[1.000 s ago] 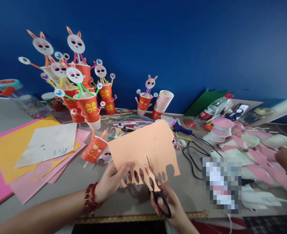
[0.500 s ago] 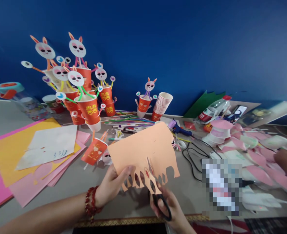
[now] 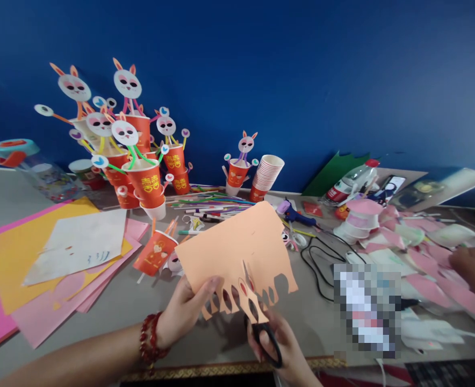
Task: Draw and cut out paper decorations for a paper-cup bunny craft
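Note:
Pinched between thumb and fingers, my left hand (image 3: 187, 306) grips the lower left edge of a peach-coloured paper sheet (image 3: 231, 244). Several leaf-shaped holes line the sheet's bottom edge. My right hand (image 3: 278, 341) is closed round the handles of black-handled scissors (image 3: 266, 341). Their blades reach up into the sheet beside an ear-shaped piece with a red centre (image 3: 243, 286). Part of the scissors is hidden by the paper. Left of the sheet, a red paper cup (image 3: 156, 252) with orange strips lies tilted.
Rabbit figures on red cups (image 3: 146, 183) stand at the back left, near coloured sheets (image 3: 4, 290). A stack of cups (image 3: 266, 177), a glue gun (image 3: 296, 214) and a bottle (image 3: 352, 183) sit behind. Another person's hand (image 3: 469, 269) is at the right, by pink-and-white paper pieces (image 3: 426, 287).
The view has shifted very slightly. My hands, the peach paper and the scissors stay almost in the same place.

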`<state>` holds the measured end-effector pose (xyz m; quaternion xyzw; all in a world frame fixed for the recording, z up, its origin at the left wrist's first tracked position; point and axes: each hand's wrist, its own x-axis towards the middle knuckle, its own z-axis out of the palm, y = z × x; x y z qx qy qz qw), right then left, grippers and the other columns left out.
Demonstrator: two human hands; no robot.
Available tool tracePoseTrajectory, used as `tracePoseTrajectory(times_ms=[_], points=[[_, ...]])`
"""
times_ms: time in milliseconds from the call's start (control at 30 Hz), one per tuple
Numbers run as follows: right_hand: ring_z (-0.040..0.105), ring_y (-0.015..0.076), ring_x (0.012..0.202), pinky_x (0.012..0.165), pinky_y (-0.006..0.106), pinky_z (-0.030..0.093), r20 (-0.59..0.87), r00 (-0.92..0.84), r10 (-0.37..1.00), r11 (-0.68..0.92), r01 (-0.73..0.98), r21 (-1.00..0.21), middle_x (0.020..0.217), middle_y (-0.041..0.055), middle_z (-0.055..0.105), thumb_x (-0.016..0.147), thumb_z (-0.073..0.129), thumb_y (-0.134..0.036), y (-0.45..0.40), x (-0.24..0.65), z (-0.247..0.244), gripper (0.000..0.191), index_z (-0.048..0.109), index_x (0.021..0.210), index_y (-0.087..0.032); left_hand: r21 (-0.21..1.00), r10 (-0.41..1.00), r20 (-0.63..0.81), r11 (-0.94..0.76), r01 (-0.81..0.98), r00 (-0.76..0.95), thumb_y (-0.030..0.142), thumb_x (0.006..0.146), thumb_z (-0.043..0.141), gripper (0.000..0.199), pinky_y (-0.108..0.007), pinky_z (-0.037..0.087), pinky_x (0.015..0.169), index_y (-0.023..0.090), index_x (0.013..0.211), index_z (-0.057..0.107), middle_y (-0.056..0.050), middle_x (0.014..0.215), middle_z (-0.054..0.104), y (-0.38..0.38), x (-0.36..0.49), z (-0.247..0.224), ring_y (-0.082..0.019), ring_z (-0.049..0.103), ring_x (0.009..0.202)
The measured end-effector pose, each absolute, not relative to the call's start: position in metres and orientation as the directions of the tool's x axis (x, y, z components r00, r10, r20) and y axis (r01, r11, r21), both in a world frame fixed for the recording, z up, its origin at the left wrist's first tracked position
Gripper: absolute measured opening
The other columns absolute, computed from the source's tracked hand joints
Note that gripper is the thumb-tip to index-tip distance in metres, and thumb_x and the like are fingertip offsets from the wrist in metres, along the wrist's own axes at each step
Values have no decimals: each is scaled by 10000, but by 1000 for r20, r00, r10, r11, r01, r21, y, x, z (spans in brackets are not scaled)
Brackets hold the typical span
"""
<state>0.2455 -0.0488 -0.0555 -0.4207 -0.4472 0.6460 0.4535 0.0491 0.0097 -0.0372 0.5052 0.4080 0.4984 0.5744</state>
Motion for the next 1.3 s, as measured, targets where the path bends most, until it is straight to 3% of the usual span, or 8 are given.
tracePoseTrajectory(times_ms=[100,233,367,633,933,1133,1300], points=[[326,55,401,397,203,259,-150,-219,964,-198,-214,-957,505,-48,472,684,694,-687,-49,246,-53,582,604,917,-161,987,983,29,0,-159,182,448,875,607,336,-279,571,758,144,920,744,-105,949,753,10,48,-38,-218,705,811],[344,66,399,397,203,274,-130,-186,974,-169,-211,-963,504,-47,478,694,690,-679,-50,245,-58,638,609,1057,-161,987,983,30,-1,-158,179,423,887,598,318,-281,559,815,148,962,740,-99,1020,742,9,48,-40,-219,696,884],[357,72,391,388,198,286,-88,-173,981,-125,-219,-968,511,-46,483,728,659,-675,-50,243,-64,649,591,1138,-178,989,981,11,18,-149,193,446,890,584,352,-284,570,766,139,969,737,-103,981,748,8,49,-41,-213,701,814],[334,62,379,372,194,275,-85,-179,980,-119,-193,-974,467,-48,453,721,671,-655,-50,247,-78,549,646,934,-150,989,973,24,11,-148,231,435,895,582,342,-263,573,747,142,933,754,-98,935,758,9,47,-32,-212,709,808],[366,80,373,363,210,336,-125,-95,988,-143,-219,-965,485,-53,465,676,709,-649,-53,247,-90,618,627,1062,-174,990,973,47,-15,-143,226,381,916,572,293,-255,563,775,164,1001,749,-85,1014,748,8,47,-30,-203,704,857],[364,74,368,357,206,338,-78,-29,997,-82,-225,-971,492,-56,471,708,722,-593,-57,245,-100,567,618,1096,-194,992,971,52,-23,-124,233,405,914,557,331,-255,561,784,140,897,754,-94,951,753,8,47,-29,-207,704,843],[348,68,370,362,203,306,-50,-135,990,-81,-234,-969,477,-52,466,732,679,-642,-51,241,-84,586,637,1088,-178,992,982,66,-45,-119,178,408,897,576,323,-277,569,801,126,929,730,-100,974,747,7,48,-33,-211,703,856]])
